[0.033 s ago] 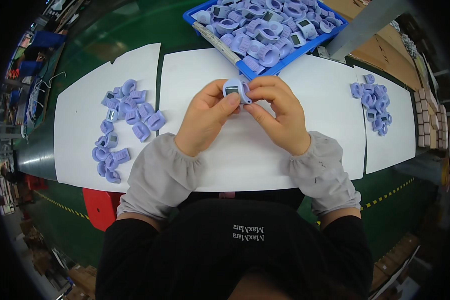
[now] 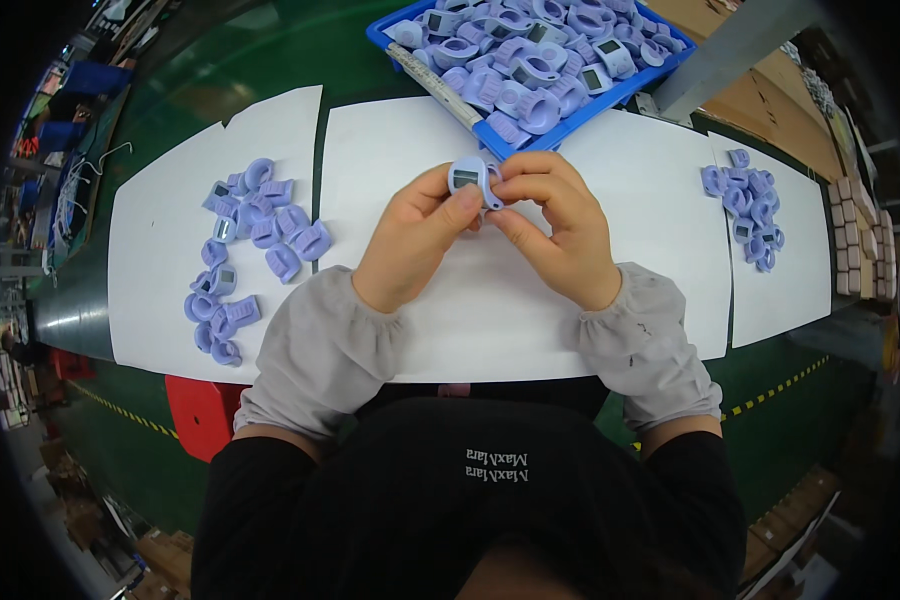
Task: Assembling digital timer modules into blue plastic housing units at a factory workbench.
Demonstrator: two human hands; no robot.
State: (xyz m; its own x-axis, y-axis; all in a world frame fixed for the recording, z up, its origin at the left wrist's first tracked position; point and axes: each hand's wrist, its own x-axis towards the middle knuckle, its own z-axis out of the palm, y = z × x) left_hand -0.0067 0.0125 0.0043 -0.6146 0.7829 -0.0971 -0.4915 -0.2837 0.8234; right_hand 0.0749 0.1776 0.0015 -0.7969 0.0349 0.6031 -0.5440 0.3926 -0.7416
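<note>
White tabletop (image 2: 490, 325), open room along its near edge; left hand (image 2: 410, 238), right hand (image 2: 568, 228), both pinching lilac device (image 2: 466, 166)

Both hands (image 2: 405, 235) (image 2: 567, 225) hold a lavender gadget (image 2: 465, 167) above the white tabletop (image 2: 490, 320).

A green floor (image 2: 790, 430) with yellow-and-black striped lines (image 2: 775, 387) spreads below a white-covered worktable (image 2: 510, 330), with a red stool (image 2: 198, 412) by its near left edge, a grey post (image 2: 735, 60) rising beyond, and cardboard boxes (image 2: 792, 515) lower right.
</note>
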